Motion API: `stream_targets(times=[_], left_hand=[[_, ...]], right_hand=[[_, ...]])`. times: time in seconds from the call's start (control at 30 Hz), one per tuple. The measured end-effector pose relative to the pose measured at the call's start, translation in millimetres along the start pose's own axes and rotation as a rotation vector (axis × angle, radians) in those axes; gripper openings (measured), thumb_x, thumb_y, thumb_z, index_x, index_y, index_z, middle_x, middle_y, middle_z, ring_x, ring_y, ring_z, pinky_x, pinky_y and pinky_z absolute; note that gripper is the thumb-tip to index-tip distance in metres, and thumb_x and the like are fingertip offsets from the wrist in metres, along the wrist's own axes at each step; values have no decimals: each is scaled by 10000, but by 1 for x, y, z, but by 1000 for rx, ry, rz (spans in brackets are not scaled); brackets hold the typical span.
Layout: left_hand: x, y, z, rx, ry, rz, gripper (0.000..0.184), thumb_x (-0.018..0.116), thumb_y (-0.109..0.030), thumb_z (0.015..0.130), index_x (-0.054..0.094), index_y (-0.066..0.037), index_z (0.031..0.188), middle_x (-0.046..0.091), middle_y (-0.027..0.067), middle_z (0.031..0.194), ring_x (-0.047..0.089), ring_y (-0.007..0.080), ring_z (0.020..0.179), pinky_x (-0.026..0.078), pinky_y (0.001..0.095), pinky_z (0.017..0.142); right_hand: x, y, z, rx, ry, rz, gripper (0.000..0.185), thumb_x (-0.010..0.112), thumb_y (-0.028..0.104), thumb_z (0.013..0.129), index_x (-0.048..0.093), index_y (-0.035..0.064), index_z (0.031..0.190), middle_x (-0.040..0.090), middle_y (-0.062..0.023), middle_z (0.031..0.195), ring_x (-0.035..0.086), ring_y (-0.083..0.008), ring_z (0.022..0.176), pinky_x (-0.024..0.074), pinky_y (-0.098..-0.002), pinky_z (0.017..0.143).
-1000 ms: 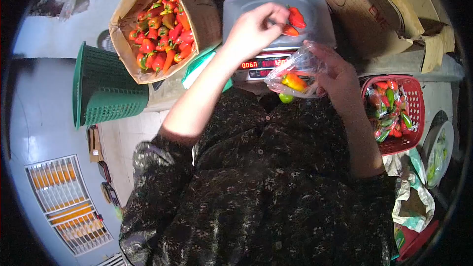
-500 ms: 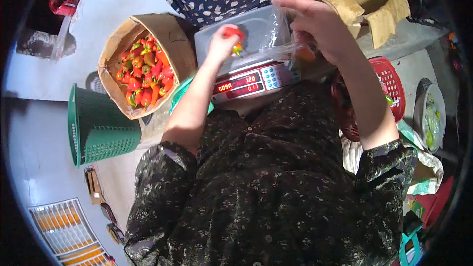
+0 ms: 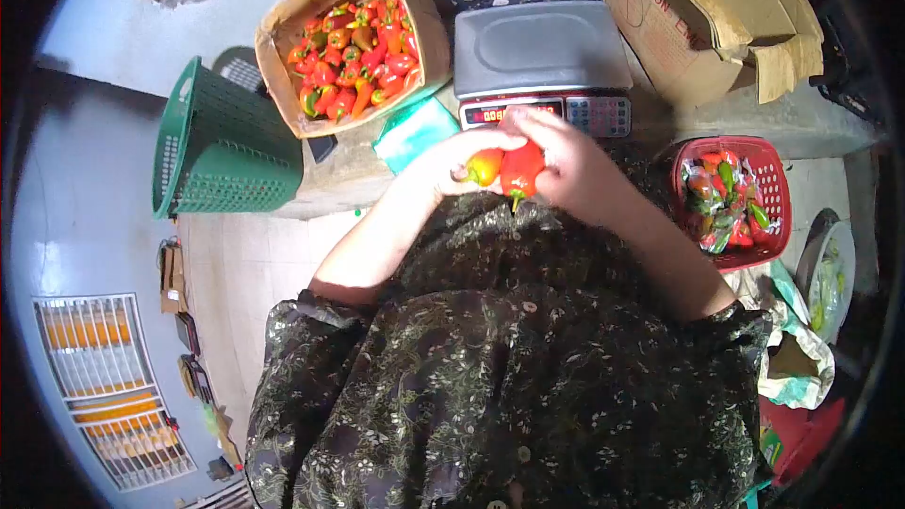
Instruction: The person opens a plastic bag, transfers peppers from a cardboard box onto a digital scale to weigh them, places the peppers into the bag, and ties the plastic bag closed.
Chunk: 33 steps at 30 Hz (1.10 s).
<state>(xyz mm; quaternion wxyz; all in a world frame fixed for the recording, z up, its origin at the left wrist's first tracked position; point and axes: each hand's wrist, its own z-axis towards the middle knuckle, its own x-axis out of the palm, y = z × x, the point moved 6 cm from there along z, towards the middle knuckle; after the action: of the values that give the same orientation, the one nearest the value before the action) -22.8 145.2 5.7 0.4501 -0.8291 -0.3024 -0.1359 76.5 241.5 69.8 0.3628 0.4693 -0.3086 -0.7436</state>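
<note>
Close to my body, my two hands are together around several peppers. My left hand (image 3: 451, 166) is closed, with a yellow-orange pepper (image 3: 485, 168) showing at its fingers. My right hand (image 3: 573, 162) curls around a red pepper (image 3: 521, 172) whose green stem points toward me. Whether a clear plastic bag lies between palms and peppers cannot be made out. Just beyond the hands stands a digital scale (image 3: 542, 47) with a bare grey platter; my right fingers partly cover its red display.
A cardboard box of red peppers (image 3: 283, 47) stands at left, beside a green basket (image 3: 226, 151). Green plastic (image 3: 415, 134) lies near the scale. A torn carton (image 3: 660, 28) is at right, above a red basket (image 3: 781, 190) of bagged peppers.
Both hands have come back from over the scale toward my body and met around the peppers. The clear bag seen earlier at my right hand no longer shows plainly. The view has shifted.
</note>
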Motion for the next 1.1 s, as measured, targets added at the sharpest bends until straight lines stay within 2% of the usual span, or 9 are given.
stream_targets(times=[0.13,0.33,0.43,0.63,0.7,0.77,0.9,1.0,1.1], left_hand=[[-13,66,-15,171,-79,-210,320,610,-59,812,524,-41,1120,559,94,1117,581,199,983,546,316,761],[-10,64,-9,349,-435,-561,182,507,-189,870,535,-66,1001,600,67,925,593,199,855,499,325,757],[2,68,10,238,-11,-699,177,501,-197,873,533,-76,1000,603,69,917,595,199,848,491,339,770],[-20,73,1,8,-141,-47,255,482,-272,880,548,-101,1057,617,54,959,613,152,843,524,302,724],[-23,71,-13,-71,-417,34,268,487,-268,875,557,-81,1054,616,60,979,617,149,829,522,287,727],[-10,64,-9,-18,-257,136,284,503,-205,855,554,-37,1079,614,76,991,613,155,828,510,286,741],[-28,81,6,4,-166,241,277,531,-112,825,557,-6,1080,612,81,982,598,154,855,494,280,739],[-14,70,7,90,-286,487,253,536,-125,833,565,-10,1057,606,73,984,572,143,903,460,279,807],[-4,64,13,300,-98,413,298,551,-154,839,548,-1,1094,579,87,1058,548,156,970,428,286,873]], right_hand=[[40,5,-32,66,112,42,584,472,-9,677,399,-75,1252,383,-254,1314,401,-352,1214,321,-370,1033],[58,21,-50,134,188,5,659,503,10,691,314,-52,1319,273,-204,1398,548,-361,1010,465,-410,848],[62,27,-52,-18,154,-42,640,496,3,697,332,-38,1314,287,-211,1386,549,-358,1005,464,-408,837],[57,34,-54,-107,20,-6,547,466,-6,734,387,-32,1274,312,-214,1369,549,-385,990,460,-404,834],[56,23,-59,56,127,57,668,468,-92,662,381,16,1315,167,-257,1420,423,-377,1192,398,-364,966],[58,15,-62,76,52,28,648,475,-100,657,411,10,1293,138,-274,1422,429,-388,1183,398,-367,965],[66,9,-63,122,139,-65,546,480,-49,699,453,-4,1243,257,-322,1356,494,-405,1092,409,-380,944],[61,10,-61,6,-30,-173,313,459,67,767,511,-134,1001,450,-418,1069,597,-412,847,479,-421,774],[56,10,-64,97,38,-132,230,457,74,769,548,-101,886,542,-318,888,598,-377,729,486,-422,689]])
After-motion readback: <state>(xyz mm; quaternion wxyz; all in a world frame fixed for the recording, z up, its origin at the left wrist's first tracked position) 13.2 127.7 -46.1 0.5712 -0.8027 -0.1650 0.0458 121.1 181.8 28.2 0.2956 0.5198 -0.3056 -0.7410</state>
